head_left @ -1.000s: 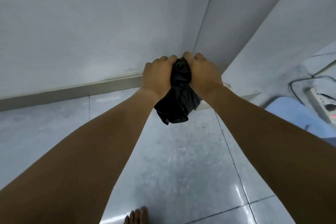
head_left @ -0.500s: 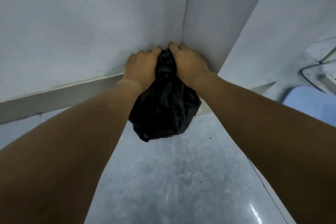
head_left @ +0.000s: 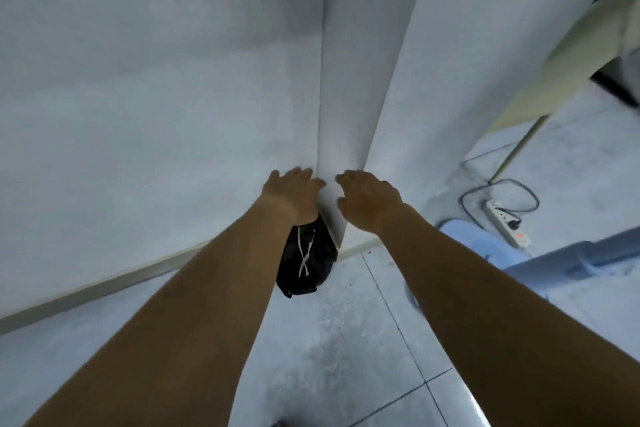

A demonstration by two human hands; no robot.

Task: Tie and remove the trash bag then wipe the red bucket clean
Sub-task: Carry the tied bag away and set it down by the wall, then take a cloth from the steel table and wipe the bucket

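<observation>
Partly hiding under the left hand (head_left: 292, 189), the black bag (head_left: 306, 258) is sitting; both it and the right hand (head_left: 369, 199) are hovering released, wall corner (head_left: 322, 114) just beyond.

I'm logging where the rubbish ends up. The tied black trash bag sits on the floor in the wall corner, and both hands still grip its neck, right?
Not quite. The head view shows the black trash bag on the floor in the wall corner, but neither the left hand nor the right hand grips it; both are above it with fingers spread.

Both hands, left (head_left: 292, 191) and right (head_left: 369, 199), outstretched, fingers relaxed.
</observation>
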